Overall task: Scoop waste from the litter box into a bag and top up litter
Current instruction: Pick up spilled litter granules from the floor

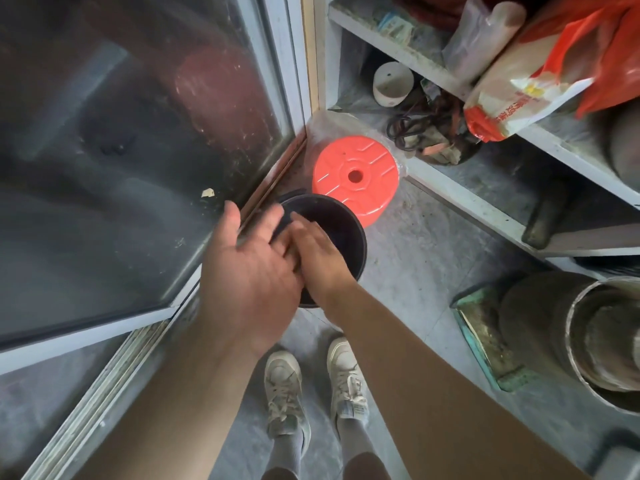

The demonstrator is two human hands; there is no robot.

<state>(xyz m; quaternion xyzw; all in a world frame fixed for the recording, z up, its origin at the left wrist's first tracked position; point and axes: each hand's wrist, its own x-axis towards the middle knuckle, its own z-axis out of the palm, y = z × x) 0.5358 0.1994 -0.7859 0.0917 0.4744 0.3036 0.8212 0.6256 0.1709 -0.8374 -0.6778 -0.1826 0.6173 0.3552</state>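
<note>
Your left hand and right hand hang with fingers loose, holding nothing, over the round black bucket. It stands on the dusty grey floor at the glass door's corner, touching a ribbed red plastic disc.

View: one head-worn wide-angle camera, no second view.
Facing: steeply down and forward at the floor.
Nearness: close; forearms fill the near edge, shoes directly below.
Left: glass door.
Far right: shelf, bowed by the lens.
</note>
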